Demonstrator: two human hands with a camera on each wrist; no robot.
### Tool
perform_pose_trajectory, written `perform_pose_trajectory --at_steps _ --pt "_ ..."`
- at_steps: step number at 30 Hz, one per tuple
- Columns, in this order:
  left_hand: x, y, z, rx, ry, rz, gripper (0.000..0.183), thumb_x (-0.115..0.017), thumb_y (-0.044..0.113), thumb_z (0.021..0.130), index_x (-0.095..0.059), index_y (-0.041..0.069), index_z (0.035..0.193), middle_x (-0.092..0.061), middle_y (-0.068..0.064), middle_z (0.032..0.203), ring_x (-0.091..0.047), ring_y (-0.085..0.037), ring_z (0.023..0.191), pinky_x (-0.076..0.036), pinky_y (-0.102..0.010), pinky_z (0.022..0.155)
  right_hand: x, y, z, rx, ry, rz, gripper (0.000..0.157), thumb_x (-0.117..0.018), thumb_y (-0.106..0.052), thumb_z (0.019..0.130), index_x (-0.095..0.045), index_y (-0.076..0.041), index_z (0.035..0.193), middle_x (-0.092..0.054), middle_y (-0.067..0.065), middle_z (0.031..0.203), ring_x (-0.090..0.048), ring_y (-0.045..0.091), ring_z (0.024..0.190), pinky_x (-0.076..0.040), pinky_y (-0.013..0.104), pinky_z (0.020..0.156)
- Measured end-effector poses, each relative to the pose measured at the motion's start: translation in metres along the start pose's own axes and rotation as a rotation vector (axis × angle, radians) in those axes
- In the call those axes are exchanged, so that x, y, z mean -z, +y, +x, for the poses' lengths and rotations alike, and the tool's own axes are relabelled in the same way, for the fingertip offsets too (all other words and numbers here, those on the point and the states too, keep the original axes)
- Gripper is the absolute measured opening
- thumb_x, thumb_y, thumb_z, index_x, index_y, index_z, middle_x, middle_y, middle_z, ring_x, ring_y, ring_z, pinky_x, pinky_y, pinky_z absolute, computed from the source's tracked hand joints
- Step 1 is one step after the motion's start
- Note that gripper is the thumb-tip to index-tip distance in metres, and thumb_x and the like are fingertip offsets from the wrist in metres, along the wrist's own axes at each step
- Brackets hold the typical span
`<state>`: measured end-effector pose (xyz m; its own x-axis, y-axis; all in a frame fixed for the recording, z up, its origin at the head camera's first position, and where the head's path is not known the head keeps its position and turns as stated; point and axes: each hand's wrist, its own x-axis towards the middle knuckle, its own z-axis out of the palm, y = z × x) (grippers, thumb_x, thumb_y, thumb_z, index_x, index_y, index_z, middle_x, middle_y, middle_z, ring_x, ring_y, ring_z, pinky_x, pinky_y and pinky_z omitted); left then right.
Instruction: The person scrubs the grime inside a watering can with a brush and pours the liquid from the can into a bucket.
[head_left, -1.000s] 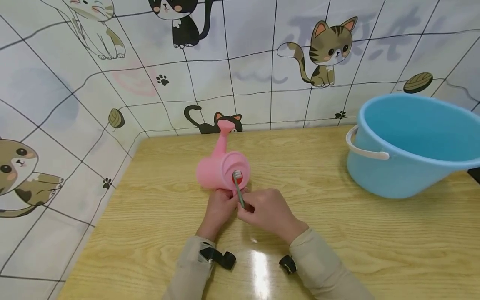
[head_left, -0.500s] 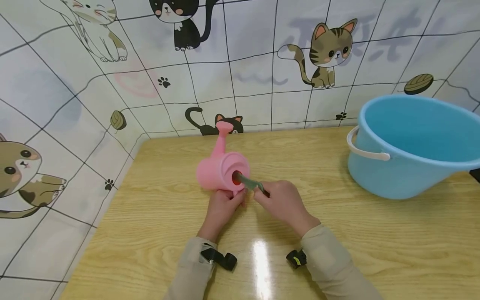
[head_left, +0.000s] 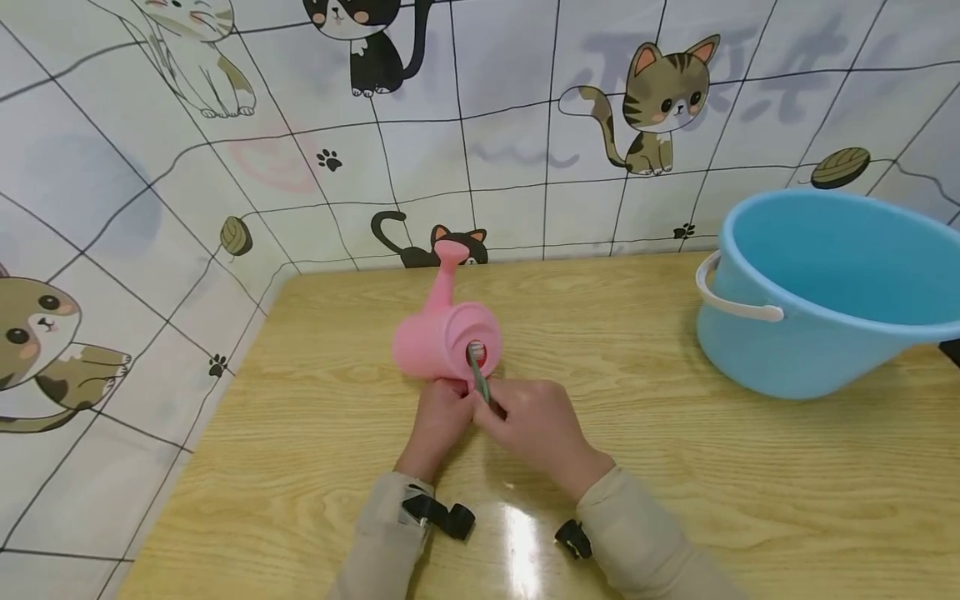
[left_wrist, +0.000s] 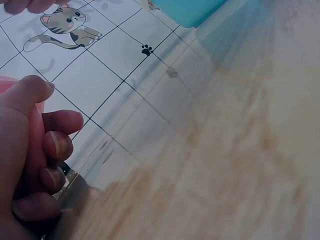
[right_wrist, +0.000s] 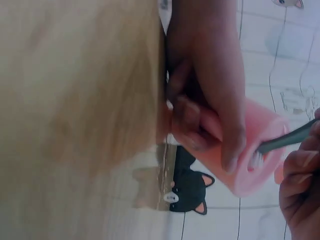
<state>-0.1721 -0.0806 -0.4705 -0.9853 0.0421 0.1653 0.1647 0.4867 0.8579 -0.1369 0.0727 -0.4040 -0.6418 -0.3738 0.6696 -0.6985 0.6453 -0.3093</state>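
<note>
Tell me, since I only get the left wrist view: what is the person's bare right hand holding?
Observer: It grips a slim, green-handled toothbrush with white bristles.
Operator: Where are those bristles?
Observer: In the round opening at the end of the pink plastic watering can; how deep, I can't tell.
Operator: And which way does the long pink spout point?
Observer: Toward the white cat-print wall, with its flared tip up above the can's body.

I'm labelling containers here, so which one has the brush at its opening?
The pink watering can: the green brush reaches its round mouth, while the blue bucket stands apart to the right.
</note>
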Motion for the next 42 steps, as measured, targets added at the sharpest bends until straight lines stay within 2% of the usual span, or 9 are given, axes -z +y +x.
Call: perform_pose_trajectory --at_steps 3,7,12,15,19,27,33,36,42 --pt "0.001 0.000 0.000 0.010 0.016 0.026 0.031 -0.060 0.021 0.077 -0.050 0.012 0.049 -0.036 0.008 0.043 -0.035 -0.008 0.046 -0.026 -0.023 0.042 -0.005 -0.005 -0.002 -0.041 -0.032 -0.066 0.029 -0.052 -0.020 0.078 -0.034 -0.021 0.055 -0.023 -0.012 0.048 -0.018 0.002 0.042 -0.016 0.018 0.036" --pt "0.001 -0.003 0.000 -0.002 0.000 -0.015 0.036 -0.060 0.027 0.079 -0.047 0.012 0.048 -0.037 0.006 0.042 -0.035 -0.009 0.041 -0.025 -0.022 0.040 -0.007 0.000 -0.004 -0.215 -0.126 -0.114 0.034 -0.048 -0.023 0.082 -0.033 -0.020 0.053 -0.022 -0.010 0.046 -0.016 0.004 0.042 -0.015 0.021 0.036" --pt "0.001 -0.005 -0.001 -0.011 -0.042 -0.106 0.041 -0.062 0.044 0.079 -0.057 0.013 0.053 -0.048 0.003 0.045 -0.044 -0.012 0.043 -0.033 -0.023 0.042 -0.004 0.017 -0.003 -0.440 -0.312 -0.039 0.038 -0.043 -0.033 0.090 -0.038 -0.018 0.055 -0.028 -0.007 0.047 -0.024 0.008 0.041 -0.019 0.023 0.038" --pt "0.001 -0.006 -0.003 -0.023 -0.044 -0.127 0.039 -0.061 0.043 0.080 -0.060 0.011 0.056 -0.049 0.001 0.046 -0.045 -0.014 0.044 -0.035 -0.025 0.043 -0.001 0.027 -0.003 -0.518 -0.361 0.027 0.040 -0.040 -0.039 0.092 -0.041 -0.016 0.058 -0.033 -0.005 0.048 -0.028 0.010 0.041 -0.021 0.024 0.039" --pt "0.000 -0.007 -0.004 0.003 -0.028 -0.125 0.038 -0.059 0.041 0.081 -0.061 0.013 0.057 -0.048 0.000 0.045 -0.044 -0.015 0.044 -0.033 -0.025 0.042 0.006 0.037 -0.003 -0.617 -0.330 0.220 0.042 -0.039 -0.044 0.092 -0.049 -0.015 0.064 -0.037 -0.003 0.049 -0.030 0.012 0.040 -0.023 0.025 0.039" --pt "0.000 -0.006 -0.004 0.021 -0.028 -0.139 0.040 -0.058 0.043 0.082 -0.062 0.012 0.057 -0.047 -0.001 0.046 -0.043 -0.015 0.045 -0.033 -0.026 0.044 0.013 0.044 0.000 -0.967 -0.145 0.882 0.042 -0.045 -0.034 0.092 -0.048 -0.002 0.066 -0.032 0.000 0.051 -0.025 0.011 0.042 -0.025 0.024 0.043" --pt "0.000 -0.005 -0.002 -0.023 -0.041 -0.084 0.040 -0.058 0.044 0.081 -0.062 0.014 0.055 -0.047 0.003 0.044 -0.042 -0.012 0.041 -0.032 -0.025 0.041 0.014 0.045 0.002 -1.019 -0.061 1.102 0.039 -0.044 -0.028 0.092 -0.043 -0.005 0.061 -0.028 0.000 0.047 -0.025 0.013 0.039 -0.023 0.025 0.043" --pt "-0.001 -0.004 0.000 -0.038 -0.043 -0.097 0.038 -0.058 0.042 0.082 -0.062 0.015 0.056 -0.047 0.002 0.045 -0.043 -0.013 0.042 -0.033 -0.025 0.041 0.011 0.046 0.000 -1.020 -0.062 1.186 0.037 -0.042 -0.026 0.092 -0.041 -0.006 0.061 -0.025 -0.001 0.047 -0.025 0.012 0.038 -0.023 0.024 0.042" --pt "-0.002 -0.002 0.002 -0.019 -0.022 -0.171 0.034 -0.059 0.034 0.082 -0.060 0.013 0.056 -0.047 -0.001 0.045 -0.043 -0.015 0.042 -0.032 -0.026 0.041 -0.005 0.040 -0.003 -0.987 -0.297 1.263 0.035 -0.040 -0.026 0.094 -0.043 -0.003 0.068 -0.026 -0.001 0.051 -0.026 0.008 0.040 -0.025 0.021 0.040"
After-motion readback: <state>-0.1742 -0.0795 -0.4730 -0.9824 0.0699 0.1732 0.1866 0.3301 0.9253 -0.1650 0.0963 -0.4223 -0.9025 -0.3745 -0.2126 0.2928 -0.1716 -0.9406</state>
